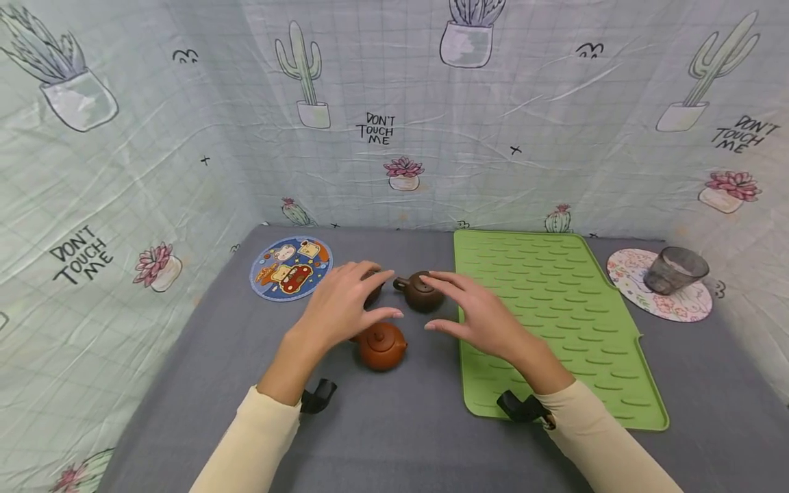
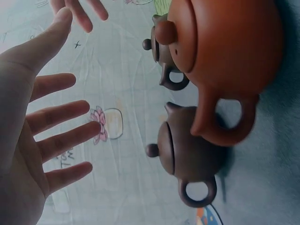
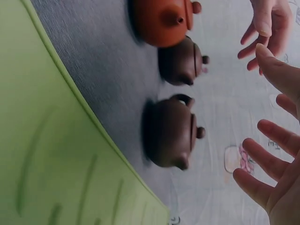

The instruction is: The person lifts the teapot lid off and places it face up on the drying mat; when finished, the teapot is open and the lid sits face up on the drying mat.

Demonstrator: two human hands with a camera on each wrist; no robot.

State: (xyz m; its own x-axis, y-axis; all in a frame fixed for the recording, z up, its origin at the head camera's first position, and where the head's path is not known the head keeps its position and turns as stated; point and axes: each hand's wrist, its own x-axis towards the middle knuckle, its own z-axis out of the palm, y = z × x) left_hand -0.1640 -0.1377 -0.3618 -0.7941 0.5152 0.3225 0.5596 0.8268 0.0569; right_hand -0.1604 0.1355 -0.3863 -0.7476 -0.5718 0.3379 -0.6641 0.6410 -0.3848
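Three small teapots stand on the grey tabletop between my hands. The orange-brown clay teapot (image 1: 381, 348) is nearest, its lid knob upright. Behind it is a dark brown teapot (image 2: 194, 143), mostly covered by my left hand (image 1: 345, 298) in the head view. A second dark brown teapot (image 1: 422, 296) stands to the right, partly behind the fingertips of my right hand (image 1: 483, 315). Both hands hover above the teapots with fingers spread and thumbs apart, palms facing each other, holding nothing. In both wrist views the fingers are apart from the teapots.
A green ridged mat (image 1: 536, 322) lies at the right. Beyond it, a smoky grey cup (image 1: 677, 271) stands on a round floral mat (image 1: 631, 263). A round blue cartoon mat (image 1: 261, 279) lies at the back left. Cactus-print cloth (image 1: 431, 103) hangs behind the table.
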